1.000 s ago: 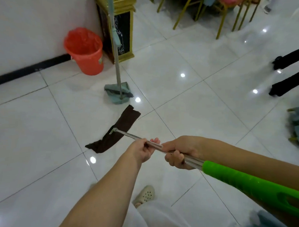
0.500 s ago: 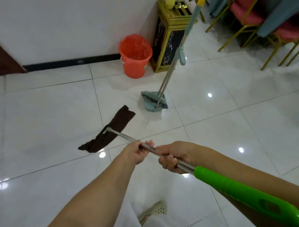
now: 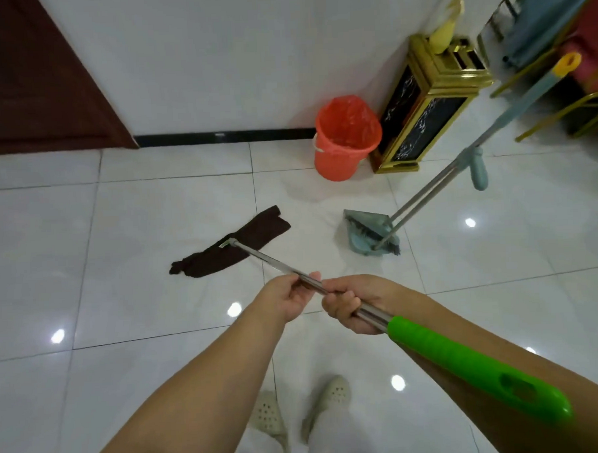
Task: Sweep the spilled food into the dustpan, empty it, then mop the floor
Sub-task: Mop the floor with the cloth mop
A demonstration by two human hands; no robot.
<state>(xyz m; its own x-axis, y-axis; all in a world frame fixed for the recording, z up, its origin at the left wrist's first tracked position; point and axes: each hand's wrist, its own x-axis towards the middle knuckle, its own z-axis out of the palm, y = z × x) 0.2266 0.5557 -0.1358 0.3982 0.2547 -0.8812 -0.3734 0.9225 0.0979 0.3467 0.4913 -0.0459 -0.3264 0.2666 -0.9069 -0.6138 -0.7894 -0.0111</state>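
Swinging leftward over the last second, the flat mop with its dark brown cloth pad (image 3: 230, 242) now lies on a tile nearer the wall and the brown door, with the orange plastic bucket lined with a red bag (image 3: 346, 138) off to its right instead of straight ahead. The person has turned with it, and both pale perforated shoes (image 3: 298, 409) now show below, where only one did before. To me that reads as a mopping stroke under way, so the sweeping and emptying look finished; I see no spilled food on the white glossy floor tiles (image 3: 122, 302), though glare from the ceiling lights could be hiding small bits.

The shiny steel mop pole with the bright green plastic handle (image 3: 433, 350) slants from the pad back past the person's right arm. The left hand (image 3: 287, 297) holds the pole lightly, fingers curled under it and thumb on top, more a guiding pinch than a fist. The right hand (image 3: 349, 306) is wrapped tightly round the steel just ahead of the green grip, the two hands almost touching.

Near the pad's right end stands the grey-blue long-handled dustpan with its broom clipped in (image 3: 371, 233), upright and untouched, its handles leaning toward the gold-trimmed black marble bin (image 3: 426, 107) beside the bucket.
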